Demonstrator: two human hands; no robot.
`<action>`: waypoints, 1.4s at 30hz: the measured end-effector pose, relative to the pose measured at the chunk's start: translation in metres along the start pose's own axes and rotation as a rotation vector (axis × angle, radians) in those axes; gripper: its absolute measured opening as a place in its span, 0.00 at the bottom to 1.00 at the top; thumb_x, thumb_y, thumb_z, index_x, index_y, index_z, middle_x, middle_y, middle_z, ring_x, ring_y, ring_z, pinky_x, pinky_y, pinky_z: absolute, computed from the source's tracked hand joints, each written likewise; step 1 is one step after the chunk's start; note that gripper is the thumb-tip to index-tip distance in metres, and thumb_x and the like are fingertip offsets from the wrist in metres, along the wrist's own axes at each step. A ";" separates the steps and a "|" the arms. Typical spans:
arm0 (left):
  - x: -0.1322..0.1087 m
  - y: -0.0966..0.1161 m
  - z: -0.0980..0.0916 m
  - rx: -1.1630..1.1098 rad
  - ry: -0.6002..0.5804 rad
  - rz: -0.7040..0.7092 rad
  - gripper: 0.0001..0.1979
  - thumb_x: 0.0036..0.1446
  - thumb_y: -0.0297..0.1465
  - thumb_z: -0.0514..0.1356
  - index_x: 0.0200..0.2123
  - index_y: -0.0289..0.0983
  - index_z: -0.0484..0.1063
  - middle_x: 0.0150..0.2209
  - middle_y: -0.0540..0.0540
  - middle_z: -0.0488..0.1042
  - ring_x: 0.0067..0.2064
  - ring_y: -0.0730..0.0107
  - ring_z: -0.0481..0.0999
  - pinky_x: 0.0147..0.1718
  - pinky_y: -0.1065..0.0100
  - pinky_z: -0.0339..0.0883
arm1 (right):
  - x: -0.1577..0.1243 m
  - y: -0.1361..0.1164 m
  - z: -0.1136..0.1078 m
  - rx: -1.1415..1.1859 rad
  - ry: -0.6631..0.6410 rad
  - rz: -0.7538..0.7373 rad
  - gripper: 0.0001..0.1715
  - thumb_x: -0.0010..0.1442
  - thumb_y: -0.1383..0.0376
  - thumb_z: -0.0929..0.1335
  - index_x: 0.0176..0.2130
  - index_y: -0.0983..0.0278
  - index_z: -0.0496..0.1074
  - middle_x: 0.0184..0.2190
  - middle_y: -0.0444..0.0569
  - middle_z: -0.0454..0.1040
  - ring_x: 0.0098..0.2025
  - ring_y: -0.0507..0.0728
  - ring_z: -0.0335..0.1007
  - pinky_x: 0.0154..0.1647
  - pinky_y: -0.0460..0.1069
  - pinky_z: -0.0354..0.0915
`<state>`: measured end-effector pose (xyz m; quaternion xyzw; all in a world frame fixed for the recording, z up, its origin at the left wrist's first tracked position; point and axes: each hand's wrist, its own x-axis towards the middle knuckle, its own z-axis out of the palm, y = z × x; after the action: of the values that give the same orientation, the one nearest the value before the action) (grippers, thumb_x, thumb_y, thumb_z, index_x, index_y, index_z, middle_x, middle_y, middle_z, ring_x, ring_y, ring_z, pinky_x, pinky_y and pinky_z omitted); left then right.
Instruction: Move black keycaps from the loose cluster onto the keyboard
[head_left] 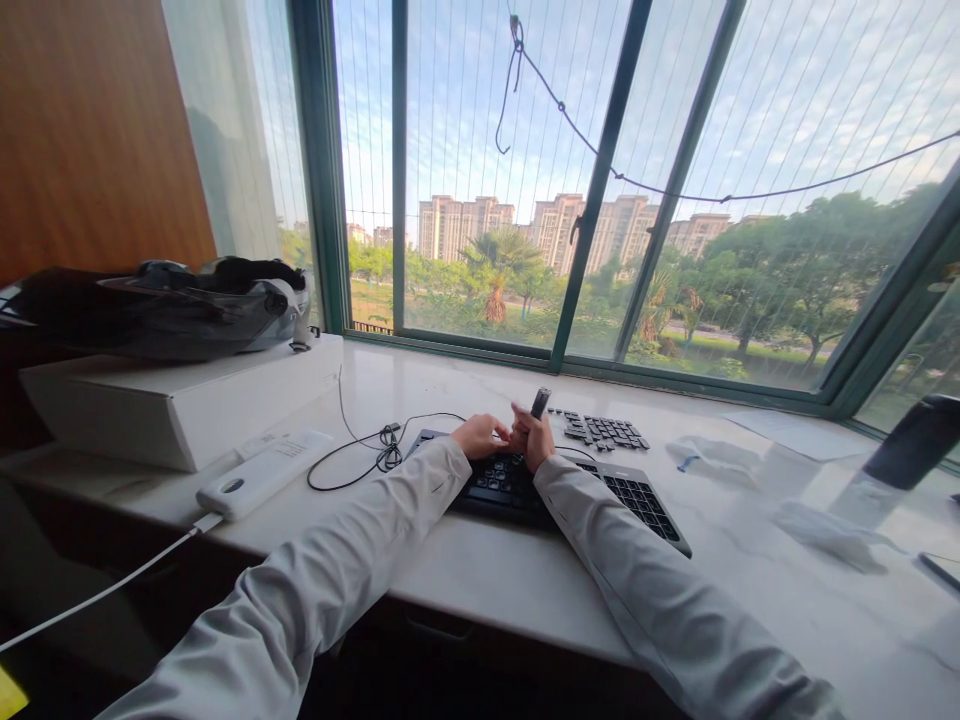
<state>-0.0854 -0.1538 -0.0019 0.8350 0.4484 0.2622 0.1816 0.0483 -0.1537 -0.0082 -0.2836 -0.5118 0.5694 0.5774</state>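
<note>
Near the middle of the frame, both hands meet above a black keyboard (525, 485) that lies on the white counter (480, 575). The right hand (534, 438) has its grip closed around a small dark tool (540, 402), which stands upright and shows above the fingers. The left hand (480, 436) is just beside the right one, with curled fingers over the keys; I cannot tell if its grip holds something. Some keys seem to be missing at the left part of the keyboard, though this is small and hard to see.

Just behind the hands, a little to the right, loose keycaps (600, 431) lie in rows on the counter. A black cable (375, 450) curls at the left of the keyboard. Further left lies a white power bank (259, 475) with a white wire, and behind it a flat white box (180, 395) carries a dark helmet (165, 305). A black phone (911, 440) stands at the right edge of the frame.
</note>
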 end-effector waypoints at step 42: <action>-0.013 0.015 -0.003 0.068 0.368 -0.006 0.15 0.56 0.40 0.56 0.42 0.41 0.76 0.37 0.50 0.78 0.21 0.76 0.70 0.32 0.71 0.63 | -0.012 -0.030 -0.029 -1.685 -0.010 -0.160 0.16 0.58 0.55 0.60 0.40 0.54 0.73 0.34 0.48 0.76 0.37 0.57 0.71 0.33 0.48 0.58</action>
<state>-0.0829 -0.1726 0.0050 0.7772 0.4852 0.3946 0.0688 0.0875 -0.1638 0.0068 -0.5796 -0.7864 -0.0436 0.2092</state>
